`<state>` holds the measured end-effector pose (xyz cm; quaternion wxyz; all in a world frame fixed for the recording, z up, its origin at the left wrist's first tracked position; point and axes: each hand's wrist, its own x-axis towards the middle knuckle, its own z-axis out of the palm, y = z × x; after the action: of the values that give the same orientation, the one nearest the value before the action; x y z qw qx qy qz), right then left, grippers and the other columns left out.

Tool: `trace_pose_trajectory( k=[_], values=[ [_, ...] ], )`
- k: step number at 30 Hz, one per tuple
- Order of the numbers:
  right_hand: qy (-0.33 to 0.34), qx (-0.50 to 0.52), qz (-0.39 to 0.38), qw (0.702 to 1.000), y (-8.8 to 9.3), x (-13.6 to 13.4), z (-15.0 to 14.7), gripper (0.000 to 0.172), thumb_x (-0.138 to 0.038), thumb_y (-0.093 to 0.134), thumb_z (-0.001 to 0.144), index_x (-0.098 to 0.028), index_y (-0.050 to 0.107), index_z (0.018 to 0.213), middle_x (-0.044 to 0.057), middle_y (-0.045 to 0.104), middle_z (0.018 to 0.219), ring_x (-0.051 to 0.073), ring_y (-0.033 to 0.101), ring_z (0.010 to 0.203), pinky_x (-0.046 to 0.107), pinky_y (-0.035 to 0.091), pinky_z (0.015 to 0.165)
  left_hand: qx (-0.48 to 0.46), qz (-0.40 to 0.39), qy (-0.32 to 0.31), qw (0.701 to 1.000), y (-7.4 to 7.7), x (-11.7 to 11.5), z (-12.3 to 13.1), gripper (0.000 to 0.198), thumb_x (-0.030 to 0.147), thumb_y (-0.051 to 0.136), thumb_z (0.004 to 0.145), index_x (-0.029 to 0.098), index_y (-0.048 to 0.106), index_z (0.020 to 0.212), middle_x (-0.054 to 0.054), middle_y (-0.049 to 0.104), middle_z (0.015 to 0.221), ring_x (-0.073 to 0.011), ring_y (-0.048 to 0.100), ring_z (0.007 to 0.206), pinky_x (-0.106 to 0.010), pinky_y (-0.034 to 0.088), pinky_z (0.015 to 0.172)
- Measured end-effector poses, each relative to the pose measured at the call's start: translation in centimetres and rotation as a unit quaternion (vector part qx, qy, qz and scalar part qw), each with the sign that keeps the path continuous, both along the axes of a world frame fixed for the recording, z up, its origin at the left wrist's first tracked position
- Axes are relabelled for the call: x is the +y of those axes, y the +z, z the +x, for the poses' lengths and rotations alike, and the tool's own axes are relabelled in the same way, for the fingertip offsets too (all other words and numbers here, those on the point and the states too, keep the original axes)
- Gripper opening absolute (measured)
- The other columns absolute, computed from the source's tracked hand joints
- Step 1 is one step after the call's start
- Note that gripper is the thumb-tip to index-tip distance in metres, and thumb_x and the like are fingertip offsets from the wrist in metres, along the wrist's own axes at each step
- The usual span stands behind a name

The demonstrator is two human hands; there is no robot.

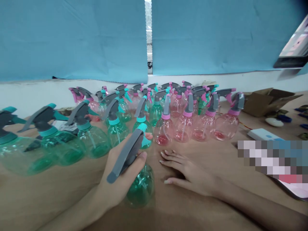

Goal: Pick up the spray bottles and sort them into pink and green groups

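Note:
My left hand (122, 170) is wrapped round the neck of a green spray bottle (141, 189) with a grey and teal trigger head. The bottle is upright or slightly tilted, close in front of me; whether its base touches the table I cannot tell. My right hand (190, 171) lies palm down on the wooden table (207, 211), fingers spread and holding nothing. Just beyond it stands a row of pink spray bottles (183, 130) with grey and pink heads. Green spray bottles (93, 142) with teal collars line up on the left.
More green and pink bottles crowd behind the front rows. An open cardboard box (262, 101), a white oval object (274, 122) and a white-and-blue device (264, 134) lie at right. A blurred-out flat item is at the right edge. Blue cloth (96, 38) hangs behind.

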<state>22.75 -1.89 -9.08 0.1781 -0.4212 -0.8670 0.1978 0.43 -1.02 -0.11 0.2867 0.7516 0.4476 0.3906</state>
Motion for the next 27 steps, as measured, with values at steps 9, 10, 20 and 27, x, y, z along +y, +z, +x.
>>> trace_pose_trajectory(
  k=[9, 10, 20, 27],
  values=[
    [-0.005, -0.015, -0.015, 1.0, 0.2, -0.1, -0.1, 0.066, -0.061, 0.043, 0.088, -0.019, 0.039, 0.14, 0.005, 0.031, 0.149, 0.021, 0.024, 0.139, 0.043, 0.02, 0.114, -0.026, -0.03, -0.045, 0.998, 0.5, 0.3, -0.2, 0.011, 0.026, 0.053, 0.073, 0.025, 0.055, 0.083, 0.006, 0.042, 0.054, -0.0127, 0.039, 0.043, -0.026, 0.033, 0.044],
    [-0.006, -0.015, -0.016, 1.0, 0.2, -0.1, -0.1, 0.066, -0.061, 0.043, 0.088, -0.02, 0.039, 0.14, 0.004, 0.031, 0.149, 0.021, 0.024, 0.139, 0.043, 0.02, 0.114, -0.026, -0.03, -0.046, 0.998, 0.6, 0.3, -0.2, 0.009, 0.025, 0.053, 0.072, 0.025, 0.054, 0.081, 0.007, 0.04, 0.053, -0.0124, 0.037, 0.042, -0.026, 0.031, 0.043],
    [-0.004, 0.001, -0.009, 1.0, 0.3, -0.1, 0.0, 0.064, -0.059, 0.046, 0.088, -0.024, 0.037, 0.141, 0.004, 0.033, 0.148, 0.023, 0.026, 0.138, 0.045, 0.022, 0.114, 0.014, 0.012, -0.01, 1.0, 0.3, 0.2, -0.3, 0.015, 0.03, 0.051, 0.076, 0.027, 0.057, 0.09, 0.004, 0.052, 0.063, -0.0142, 0.048, 0.051, -0.025, 0.042, 0.049],
    [-0.001, -0.004, -0.01, 1.0, 0.1, -0.1, 0.0, 0.065, -0.059, 0.045, 0.088, -0.022, 0.037, 0.141, 0.005, 0.034, 0.148, 0.021, 0.026, 0.138, 0.043, 0.021, 0.114, 0.028, 0.022, 0.024, 0.999, -0.1, -0.1, -0.4, 0.027, 0.031, 0.05, 0.081, 0.03, 0.058, 0.107, 0.003, 0.056, 0.067, -0.0148, 0.054, 0.055, -0.025, 0.048, 0.052]
  ],
)
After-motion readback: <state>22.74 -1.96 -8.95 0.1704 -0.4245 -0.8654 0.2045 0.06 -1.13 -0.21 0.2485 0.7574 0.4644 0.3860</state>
